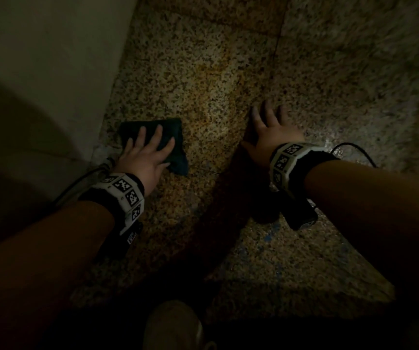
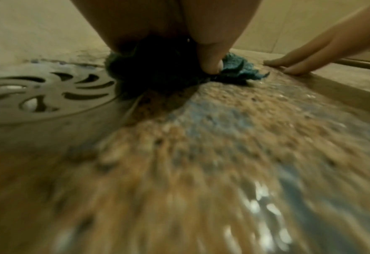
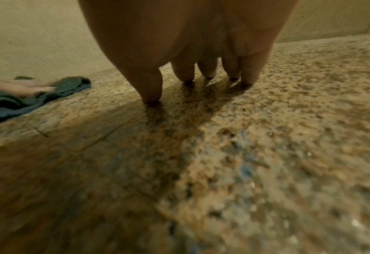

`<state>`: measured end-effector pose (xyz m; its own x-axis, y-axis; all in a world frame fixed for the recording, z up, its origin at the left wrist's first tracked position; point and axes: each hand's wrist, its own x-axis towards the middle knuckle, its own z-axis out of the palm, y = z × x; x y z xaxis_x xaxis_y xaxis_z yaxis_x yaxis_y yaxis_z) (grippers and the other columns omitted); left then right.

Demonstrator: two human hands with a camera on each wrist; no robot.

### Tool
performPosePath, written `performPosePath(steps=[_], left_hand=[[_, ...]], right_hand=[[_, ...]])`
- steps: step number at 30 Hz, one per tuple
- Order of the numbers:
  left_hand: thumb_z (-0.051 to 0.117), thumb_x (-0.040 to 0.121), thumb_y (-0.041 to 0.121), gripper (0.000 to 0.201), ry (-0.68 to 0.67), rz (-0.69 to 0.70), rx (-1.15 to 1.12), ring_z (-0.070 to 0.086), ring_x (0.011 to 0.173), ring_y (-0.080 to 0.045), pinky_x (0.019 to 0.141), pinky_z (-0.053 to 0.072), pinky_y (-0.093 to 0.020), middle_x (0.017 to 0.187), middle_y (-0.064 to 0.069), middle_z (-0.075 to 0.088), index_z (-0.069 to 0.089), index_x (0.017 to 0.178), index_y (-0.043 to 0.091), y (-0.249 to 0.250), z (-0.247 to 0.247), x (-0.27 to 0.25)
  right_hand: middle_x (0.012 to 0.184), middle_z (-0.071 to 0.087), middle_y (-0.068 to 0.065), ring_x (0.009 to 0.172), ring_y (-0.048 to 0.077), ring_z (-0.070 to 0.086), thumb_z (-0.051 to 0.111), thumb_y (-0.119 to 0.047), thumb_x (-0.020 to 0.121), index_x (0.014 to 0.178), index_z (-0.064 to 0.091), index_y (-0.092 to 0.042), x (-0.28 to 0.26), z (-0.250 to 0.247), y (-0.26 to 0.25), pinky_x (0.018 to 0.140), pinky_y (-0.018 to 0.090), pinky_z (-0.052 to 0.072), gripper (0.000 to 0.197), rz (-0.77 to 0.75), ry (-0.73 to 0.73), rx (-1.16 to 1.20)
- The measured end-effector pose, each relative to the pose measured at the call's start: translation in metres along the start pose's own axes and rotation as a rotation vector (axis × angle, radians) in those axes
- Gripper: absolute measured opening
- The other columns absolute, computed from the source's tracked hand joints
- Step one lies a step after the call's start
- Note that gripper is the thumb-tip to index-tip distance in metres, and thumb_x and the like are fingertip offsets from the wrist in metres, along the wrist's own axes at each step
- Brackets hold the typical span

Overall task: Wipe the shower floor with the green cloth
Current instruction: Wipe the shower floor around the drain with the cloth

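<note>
the left hand (image 1: 144,152) lies flat with fingers spread on the green cloth (image 1: 172,133), pressing it to the shower floor (image 1: 223,72) near the left wall (image 1: 39,59), just beside the round drain (image 2: 38,92). the right hand (image 1: 270,133) is splayed too, fingertips planted on bare wet floor, holding nothing, well apart from the cloth. this looks like mid-wipe, with the right hand seemingly bracing. the next stroke likely calls for steady downward pressure while sliding the cloth across the wet patches, away from the drain slots.
</note>
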<state>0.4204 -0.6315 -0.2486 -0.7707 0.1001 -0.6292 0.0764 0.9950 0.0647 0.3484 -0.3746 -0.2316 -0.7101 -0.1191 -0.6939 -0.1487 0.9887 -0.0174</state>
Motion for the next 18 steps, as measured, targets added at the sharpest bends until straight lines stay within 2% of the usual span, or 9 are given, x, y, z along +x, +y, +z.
performPosePath(steps=[4,13,16,18], left_hand=[[0.026,0.102,0.034,0.053,-0.013,0.000,-0.002,-0.014,0.144,-0.030,0.116,-0.003,-0.042,0.157,-0.001,-0.017,0.003,0.151,0.032,0.003,-0.010,0.007],[0.024,0.103,0.034,0.052,-0.075,-0.049,0.026,-0.012,0.143,-0.036,0.114,0.005,-0.050,0.157,-0.003,-0.017,0.003,0.151,0.030,0.027,-0.040,0.037],[0.023,0.103,0.035,0.053,-0.072,-0.066,0.036,-0.013,0.143,-0.035,0.115,0.005,-0.050,0.157,-0.003,-0.018,-0.001,0.151,0.030,0.030,-0.038,0.032],[0.023,0.104,0.033,0.054,-0.077,-0.049,0.051,-0.013,0.143,-0.035,0.116,0.005,-0.049,0.157,-0.003,-0.019,-0.002,0.151,0.029,0.036,-0.035,0.023]], right_hand=[[0.157,-0.022,-0.001,0.144,0.031,-0.017,0.028,-0.061,0.094,0.150,-0.015,-0.029,0.000,0.000,-0.001,0.114,0.051,0.016,0.078,0.005,0.008,-0.018],[0.157,-0.020,-0.003,0.145,0.030,-0.014,0.033,-0.060,0.094,0.150,-0.012,-0.031,0.000,-0.005,0.003,0.115,0.047,0.018,0.078,-0.018,-0.011,0.019],[0.159,-0.012,-0.005,0.146,0.027,-0.006,0.038,-0.053,0.096,0.151,-0.003,-0.031,0.001,-0.008,0.014,0.114,0.045,0.022,0.072,-0.061,0.026,0.042],[0.160,-0.006,-0.003,0.146,0.026,0.004,0.039,-0.048,0.097,0.152,0.000,-0.029,0.001,-0.010,0.025,0.113,0.042,0.024,0.070,-0.066,0.062,0.033]])
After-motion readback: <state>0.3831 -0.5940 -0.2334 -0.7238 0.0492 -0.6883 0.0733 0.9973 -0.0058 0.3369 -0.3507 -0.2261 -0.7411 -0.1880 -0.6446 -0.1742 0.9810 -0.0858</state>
